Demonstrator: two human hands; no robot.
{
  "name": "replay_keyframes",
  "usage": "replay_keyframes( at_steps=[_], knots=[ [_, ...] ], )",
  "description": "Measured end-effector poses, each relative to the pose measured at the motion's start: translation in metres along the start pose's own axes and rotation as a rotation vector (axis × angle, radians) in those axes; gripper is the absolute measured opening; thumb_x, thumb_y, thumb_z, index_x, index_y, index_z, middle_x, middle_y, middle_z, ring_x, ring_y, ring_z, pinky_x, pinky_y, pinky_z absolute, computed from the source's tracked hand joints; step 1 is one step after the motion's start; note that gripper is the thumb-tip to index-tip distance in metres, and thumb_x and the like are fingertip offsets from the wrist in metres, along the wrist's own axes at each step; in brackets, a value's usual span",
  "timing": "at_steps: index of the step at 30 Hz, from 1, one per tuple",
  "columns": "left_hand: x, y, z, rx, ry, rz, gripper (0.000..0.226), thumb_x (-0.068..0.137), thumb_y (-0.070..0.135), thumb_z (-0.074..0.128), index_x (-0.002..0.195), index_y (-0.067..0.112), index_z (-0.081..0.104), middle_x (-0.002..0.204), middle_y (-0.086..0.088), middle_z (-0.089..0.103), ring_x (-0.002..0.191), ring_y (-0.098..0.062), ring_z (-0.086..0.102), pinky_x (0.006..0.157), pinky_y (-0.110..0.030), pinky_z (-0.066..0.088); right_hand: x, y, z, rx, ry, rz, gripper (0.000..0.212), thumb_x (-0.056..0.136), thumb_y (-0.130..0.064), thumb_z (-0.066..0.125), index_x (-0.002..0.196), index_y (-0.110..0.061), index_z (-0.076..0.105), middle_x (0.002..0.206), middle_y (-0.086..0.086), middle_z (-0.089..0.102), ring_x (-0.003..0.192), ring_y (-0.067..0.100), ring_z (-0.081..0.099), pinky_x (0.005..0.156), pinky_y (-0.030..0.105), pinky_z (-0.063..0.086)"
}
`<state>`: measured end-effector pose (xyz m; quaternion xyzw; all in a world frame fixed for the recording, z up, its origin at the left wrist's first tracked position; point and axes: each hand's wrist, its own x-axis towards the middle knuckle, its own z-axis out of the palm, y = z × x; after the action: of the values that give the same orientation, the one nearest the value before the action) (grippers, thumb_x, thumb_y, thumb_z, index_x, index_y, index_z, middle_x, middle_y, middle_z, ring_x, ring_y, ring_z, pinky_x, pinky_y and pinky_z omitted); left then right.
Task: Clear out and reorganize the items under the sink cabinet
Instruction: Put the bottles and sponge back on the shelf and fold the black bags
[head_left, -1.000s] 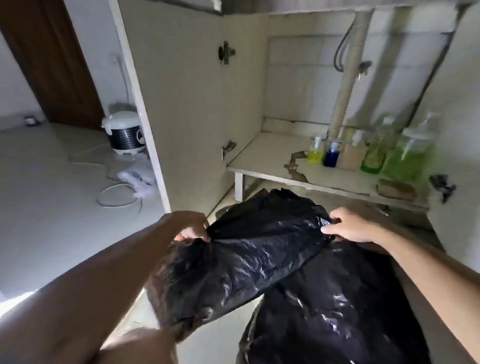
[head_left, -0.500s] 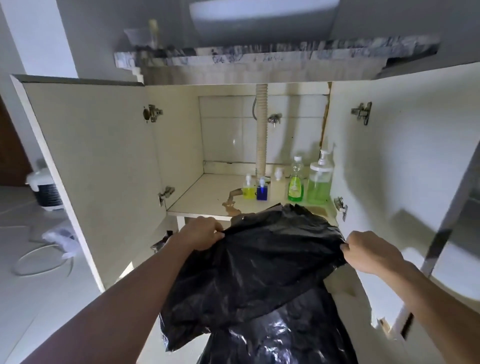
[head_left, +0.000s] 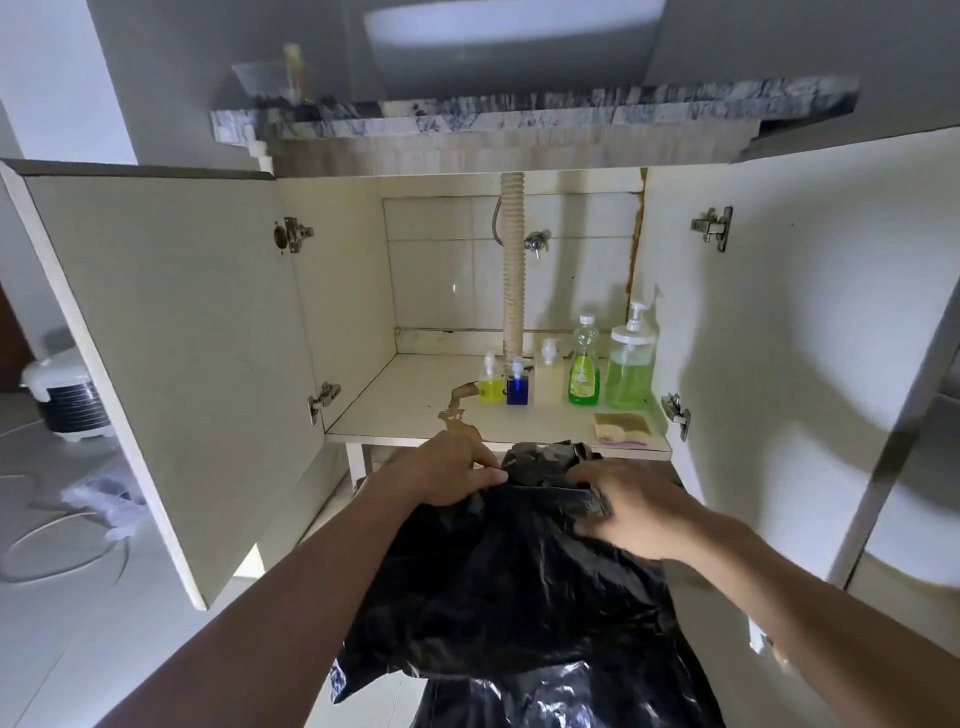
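Gathering the crumpled black plastic bag (head_left: 519, 582) shut.
Left hand (head_left: 447, 470) and right hand (head_left: 628, 512) are pinching its bunched mouth; both should be holding it tightly and evenly.

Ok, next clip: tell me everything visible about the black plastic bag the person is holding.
The black plastic bag is thin, glossy, crinkled film that catches highlights. Its top is gathered into a bunch just below the front edge of the cabinet shelf, pinched between the left hand and the right hand, which sit close together. The body hangs down in front of the open cabinet, bulging and folded, and runs out of the bottom of the frame. Its contents cannot be seen.
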<state>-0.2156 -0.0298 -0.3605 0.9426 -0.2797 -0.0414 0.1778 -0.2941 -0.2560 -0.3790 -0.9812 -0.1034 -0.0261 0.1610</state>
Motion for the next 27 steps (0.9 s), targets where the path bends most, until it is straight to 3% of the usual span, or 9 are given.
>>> replay_keyframes(
  at_steps=[3, 6, 8, 11, 16, 18, 21, 25, 27],
  knots=[
    [-0.003, 0.008, -0.003, -0.037, 0.009, 0.063, 0.03, 0.093, 0.041, 0.054, 0.107, 0.022, 0.071, 0.096, 0.003, 0.059, 0.09, -0.011, 0.048, 0.08, -0.024, 0.033, 0.002, -0.003, 0.017, -0.102, -0.151, -0.014, 0.035, 0.085, -0.03, 0.062, 0.119, -0.03, 0.053, 0.116, -0.006, 0.064, 0.108, 0.018, 0.06, 0.099, 0.042, 0.041],
    [-0.006, 0.007, -0.005, -0.021, 0.029, 0.08, 0.029, 0.094, 0.04, 0.054, 0.107, 0.021, 0.071, 0.094, 0.002, 0.061, 0.086, -0.01, 0.046, 0.077, -0.022, 0.032, 0.003, 0.003, 0.023, -0.123, -0.172, -0.015, 0.012, 0.09, -0.022, 0.057, 0.095, -0.032, 0.062, 0.106, -0.005, 0.066, 0.099, 0.017, 0.062, 0.096, 0.038, 0.048],
    [-0.007, 0.008, -0.005, -0.019, 0.017, 0.088, 0.029, 0.093, 0.04, 0.054, 0.107, 0.021, 0.072, 0.082, 0.009, 0.056, 0.077, -0.006, 0.047, 0.066, -0.018, 0.032, 0.005, 0.002, 0.017, -0.029, -0.035, -0.055, 0.028, 0.09, -0.019, 0.059, 0.115, -0.03, 0.059, 0.117, -0.008, 0.057, 0.106, 0.012, 0.055, 0.096, 0.031, 0.047],
    [-0.007, 0.015, -0.006, -0.025, -0.018, 0.108, 0.029, 0.094, 0.038, 0.054, 0.11, 0.021, 0.071, 0.074, 0.02, 0.05, 0.069, 0.0, 0.047, 0.06, -0.015, 0.03, 0.012, -0.002, 0.005, 0.1, 0.151, -0.056, 0.053, 0.088, -0.026, 0.062, 0.137, -0.026, 0.043, 0.134, -0.008, 0.05, 0.122, 0.013, 0.047, 0.104, 0.036, 0.04],
    [-0.01, 0.026, -0.008, 0.084, -0.009, 0.082, 0.029, 0.094, 0.044, 0.052, 0.111, 0.028, 0.07, 0.08, 0.013, 0.055, 0.089, -0.014, 0.057, 0.074, -0.025, 0.038, 0.007, -0.005, 0.019, -0.138, -0.201, -0.054, 0.022, 0.082, -0.025, 0.059, 0.099, -0.014, 0.065, 0.109, 0.001, 0.061, 0.108, 0.021, 0.056, 0.093, 0.034, 0.044],
    [-0.012, 0.025, -0.008, 0.172, 0.032, 0.024, 0.031, 0.094, 0.046, 0.049, 0.114, 0.03, 0.068, 0.103, 0.004, 0.063, 0.105, -0.019, 0.056, 0.084, -0.032, 0.042, 0.005, -0.006, 0.02, -0.187, -0.254, -0.032, 0.01, 0.081, -0.022, 0.058, 0.084, -0.013, 0.059, 0.096, 0.004, 0.059, 0.097, 0.025, 0.057, 0.075, 0.03, 0.043],
    [-0.013, 0.022, -0.008, 0.289, 0.131, -0.06, 0.032, 0.096, 0.043, 0.045, 0.118, 0.03, 0.065, 0.124, 0.004, 0.061, 0.115, -0.021, 0.055, 0.092, -0.037, 0.043, 0.0, -0.015, 0.015, -0.181, -0.342, 0.001, 0.025, 0.081, -0.026, 0.062, 0.069, -0.011, 0.046, 0.071, 0.002, 0.049, 0.06, 0.021, 0.046, 0.053, 0.029, 0.032],
    [-0.011, 0.016, -0.006, 0.337, 0.185, -0.133, 0.033, 0.098, 0.041, 0.042, 0.119, 0.028, 0.063, 0.123, 0.001, 0.061, 0.112, -0.023, 0.056, 0.091, -0.038, 0.045, -0.012, -0.03, 0.015, -0.275, -0.597, 0.131, 0.044, 0.077, -0.051, 0.066, 0.075, -0.014, 0.043, 0.067, -0.002, 0.043, 0.055, 0.015, 0.04, 0.051, 0.029, 0.031],
    [-0.01, 0.014, -0.005, 0.341, 0.197, -0.146, 0.033, 0.097, 0.041, 0.042, 0.119, 0.028, 0.063, 0.122, -0.001, 0.061, 0.111, -0.024, 0.057, 0.09, -0.038, 0.045, -0.011, -0.029, 0.016, -0.345, -0.634, 0.184, 0.041, 0.08, -0.048, 0.063, 0.087, -0.01, 0.051, 0.07, 0.0, 0.047, 0.057, 0.017, 0.044, 0.054, 0.029, 0.034]
  ],
)
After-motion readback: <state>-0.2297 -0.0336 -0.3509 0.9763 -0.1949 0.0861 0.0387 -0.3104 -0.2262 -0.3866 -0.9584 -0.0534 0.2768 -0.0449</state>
